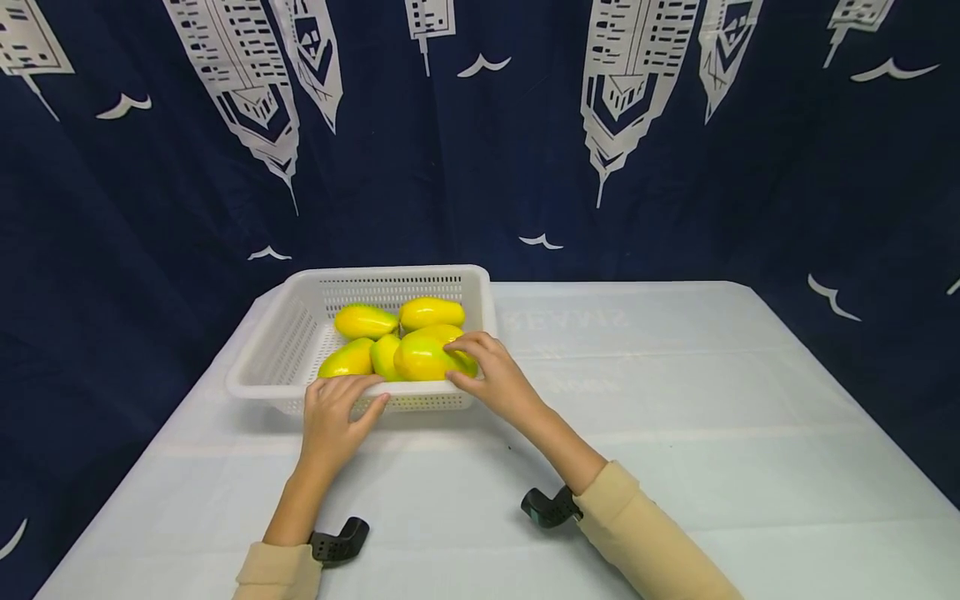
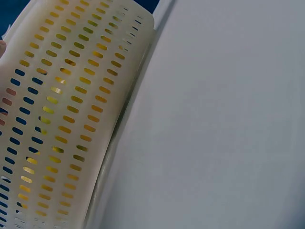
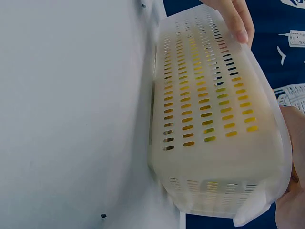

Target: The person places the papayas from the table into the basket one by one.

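Note:
A white perforated plastic basket (image 1: 258,389) holds several yellow-green mangoes (image 1: 362,321). My left hand (image 1: 333,417) holds the basket's near rim, fingers over the edge and thumb on the outside. At the basket's right end, my right hand (image 1: 495,375) reaches over the rim and grips the large front mango (image 1: 427,354), which rests among the others. From the left wrist view, yellow shows through the slots of the basket wall (image 2: 102,138). Seen from the right wrist, the right hand (image 3: 293,167) is partly hidden behind the basket's rim.
The basket stands at the back left of a table with a white cloth (image 1: 675,417). Behind hangs a dark blue curtain (image 1: 450,167) with white building prints. A black wrist device (image 1: 341,542) is on the left wrist, another (image 1: 547,508) on the right.

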`<state>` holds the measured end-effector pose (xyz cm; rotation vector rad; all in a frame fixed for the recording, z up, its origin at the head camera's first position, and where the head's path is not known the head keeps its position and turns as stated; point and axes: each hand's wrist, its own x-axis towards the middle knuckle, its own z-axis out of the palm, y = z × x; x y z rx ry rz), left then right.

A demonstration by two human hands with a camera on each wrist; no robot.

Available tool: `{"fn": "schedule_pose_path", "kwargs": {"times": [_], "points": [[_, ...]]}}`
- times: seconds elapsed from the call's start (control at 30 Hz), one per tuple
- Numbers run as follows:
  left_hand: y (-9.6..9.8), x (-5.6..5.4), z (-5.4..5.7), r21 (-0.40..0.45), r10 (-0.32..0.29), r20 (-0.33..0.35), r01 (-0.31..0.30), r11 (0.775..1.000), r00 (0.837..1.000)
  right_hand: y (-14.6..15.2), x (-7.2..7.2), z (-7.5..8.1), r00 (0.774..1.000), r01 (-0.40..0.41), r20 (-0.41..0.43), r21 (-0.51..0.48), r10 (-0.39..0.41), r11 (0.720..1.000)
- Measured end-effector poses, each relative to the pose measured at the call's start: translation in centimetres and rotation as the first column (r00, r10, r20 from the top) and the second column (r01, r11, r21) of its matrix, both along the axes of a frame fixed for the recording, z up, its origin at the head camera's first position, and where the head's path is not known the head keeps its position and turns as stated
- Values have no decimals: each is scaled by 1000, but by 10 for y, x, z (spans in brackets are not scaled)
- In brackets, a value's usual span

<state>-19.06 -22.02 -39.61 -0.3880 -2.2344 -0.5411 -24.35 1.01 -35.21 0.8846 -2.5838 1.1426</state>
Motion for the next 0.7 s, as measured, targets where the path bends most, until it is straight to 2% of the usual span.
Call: {"fn": "schedule_pose_path", "kwargs": {"times": [0.13, 0.37, 0.7], "points": [[0, 0, -1, -6, -2, -13, 2, 1000, 1000, 0, 3, -2, 1000, 15, 4, 7, -15, 1000], [0, -1, -2, -19, -7, -42, 6, 1000, 999, 6, 6, -4, 1000, 18, -6, -41, -18, 999], [0, -1, -1, -8, -6, -21, 6, 1000, 1000, 20, 16, -3, 997, 35, 70, -128, -26, 991]]}}
